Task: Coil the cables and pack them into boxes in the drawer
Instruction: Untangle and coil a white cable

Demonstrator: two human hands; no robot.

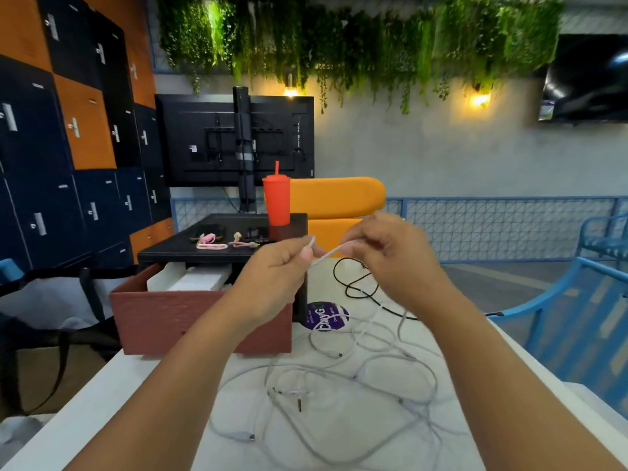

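A cable (pixel 327 255) is being pinched by fingers (pixel 300 258) of the left hand (pixel 272 270) and right hand (pixel 394 256), lying 9 to 3 o'clock. Slack is being trailed toward 6 o'clock.

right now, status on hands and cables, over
Left hand and right hand pinch one white cable, raised. Loose white cables tangled on table, black cable behind. Drawer open, white box inside.
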